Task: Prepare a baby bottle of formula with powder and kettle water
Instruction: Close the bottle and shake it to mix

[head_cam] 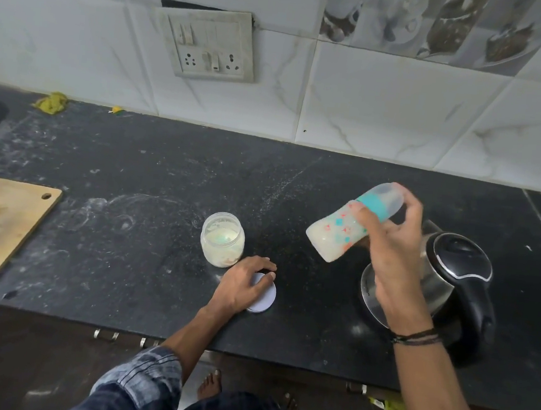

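Right hand [389, 248] grips capped baby bottle [335, 233] tilted, apparently for mixing; left hand [243, 281] curls fingers over jar lid [265, 299].

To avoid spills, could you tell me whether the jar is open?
Open: the jar is uncovered; its lid lies beside it under the left hand.

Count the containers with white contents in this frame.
2: the bottle tilted in the right hand, and the open jar on the counter, beside the left hand holding a lid. The kettle hides its contents.
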`<state>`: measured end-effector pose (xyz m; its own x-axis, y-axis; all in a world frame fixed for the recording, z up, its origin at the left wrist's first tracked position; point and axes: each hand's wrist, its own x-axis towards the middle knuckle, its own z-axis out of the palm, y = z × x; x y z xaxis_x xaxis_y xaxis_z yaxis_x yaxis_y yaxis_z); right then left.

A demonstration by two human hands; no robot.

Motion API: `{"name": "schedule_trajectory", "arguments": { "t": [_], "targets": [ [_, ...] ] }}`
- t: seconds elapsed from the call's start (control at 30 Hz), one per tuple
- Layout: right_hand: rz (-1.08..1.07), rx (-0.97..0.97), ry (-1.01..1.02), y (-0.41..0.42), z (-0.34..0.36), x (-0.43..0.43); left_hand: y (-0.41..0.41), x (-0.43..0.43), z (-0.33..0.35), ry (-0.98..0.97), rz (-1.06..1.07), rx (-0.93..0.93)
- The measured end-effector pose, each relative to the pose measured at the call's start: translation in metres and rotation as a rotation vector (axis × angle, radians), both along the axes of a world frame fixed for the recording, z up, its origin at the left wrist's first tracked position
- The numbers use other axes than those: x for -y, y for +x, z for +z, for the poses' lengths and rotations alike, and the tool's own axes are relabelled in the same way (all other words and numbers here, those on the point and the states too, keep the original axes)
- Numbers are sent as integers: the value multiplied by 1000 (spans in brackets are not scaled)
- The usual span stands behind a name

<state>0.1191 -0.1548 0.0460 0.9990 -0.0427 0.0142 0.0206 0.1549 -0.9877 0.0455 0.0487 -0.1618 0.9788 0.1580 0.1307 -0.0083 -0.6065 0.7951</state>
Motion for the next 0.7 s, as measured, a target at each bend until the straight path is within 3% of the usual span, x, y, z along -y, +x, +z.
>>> {"name": "schedule_trajectory", "arguments": {
  "t": [0.17,0.3,0.43,0.57,0.7],
  "targets": [
    [-198,47,188,-2,5,-2,1,2,1,-2,1,-20],
    [-32,-18,57,-3,-2,-3,0,1,0,-9,-9,-20],
    [-200,22,247,-2,2,1,1,2,0,-6,1,-16],
    [-30,6,94,-3,-1,2,1,0,-1,0,-8,-18],
    [-208,47,240,-3,4,4,2,1,-1,3,-7,-8]
  ]
}}
